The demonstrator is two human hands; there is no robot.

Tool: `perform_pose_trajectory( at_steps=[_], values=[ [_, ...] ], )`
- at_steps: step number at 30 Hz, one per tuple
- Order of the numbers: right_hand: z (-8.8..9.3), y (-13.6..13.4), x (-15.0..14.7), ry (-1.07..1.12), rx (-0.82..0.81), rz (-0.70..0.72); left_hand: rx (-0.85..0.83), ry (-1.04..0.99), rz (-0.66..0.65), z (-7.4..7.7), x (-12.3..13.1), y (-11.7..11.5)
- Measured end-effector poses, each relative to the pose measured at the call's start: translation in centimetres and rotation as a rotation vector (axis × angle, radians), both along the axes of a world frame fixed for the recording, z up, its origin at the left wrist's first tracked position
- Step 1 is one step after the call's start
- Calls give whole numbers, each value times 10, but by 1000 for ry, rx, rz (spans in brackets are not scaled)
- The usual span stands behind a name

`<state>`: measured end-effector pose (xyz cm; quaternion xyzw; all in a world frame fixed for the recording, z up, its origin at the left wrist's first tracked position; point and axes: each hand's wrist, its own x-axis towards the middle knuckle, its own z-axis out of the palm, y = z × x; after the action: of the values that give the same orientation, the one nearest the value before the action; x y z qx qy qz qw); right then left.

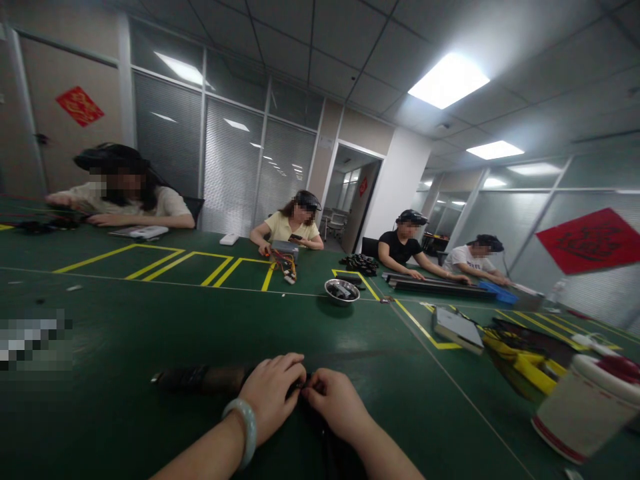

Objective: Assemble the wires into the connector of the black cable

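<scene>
On the green table lies a long dark object (215, 379), roughly tube-shaped, with a small shiny tip at its left end. My left hand (273, 387), a pale bangle on its wrist, rests over the right end of it with fingers curled round. Close against those fingertips, my right hand (335, 400) is closed in a pinch. Something small and dark shows between the two hands, but its kind is hidden. A dark strip (325, 440), perhaps a cable, runs from below the right fingers toward me.
A metal bowl (343, 291) with dark pieces stands ahead. To the right are a grey box (457, 328), a yellow-and-black bag (525, 360) and a white container (585, 407). Several people sit along the far side, one by a power supply with coloured wires (287, 263).
</scene>
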<state>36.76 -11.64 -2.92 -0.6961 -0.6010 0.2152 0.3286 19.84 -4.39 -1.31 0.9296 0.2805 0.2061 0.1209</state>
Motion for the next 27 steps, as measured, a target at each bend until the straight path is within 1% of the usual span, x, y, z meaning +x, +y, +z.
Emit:
perform_pose_trajectory(
  at_steps=[4, 10, 14, 20, 27],
  values=[
    [1, 0, 0, -11, -6, 5, -4, 4, -23, 3, -1, -1],
    [5, -2, -1, 19, 0, 13, -26, -49, 58, -5, 0, 2],
    [6, -2, -1, 9, -1, 10, -15, -30, 34, -6, 0, 3],
    [4, -1, -1, 8, -2, -1, -16, -7, -22, 0, -2, 0],
    [8, -3, -2, 2, 18, 14, -31, -52, 26, -5, 0, 2]
  ],
)
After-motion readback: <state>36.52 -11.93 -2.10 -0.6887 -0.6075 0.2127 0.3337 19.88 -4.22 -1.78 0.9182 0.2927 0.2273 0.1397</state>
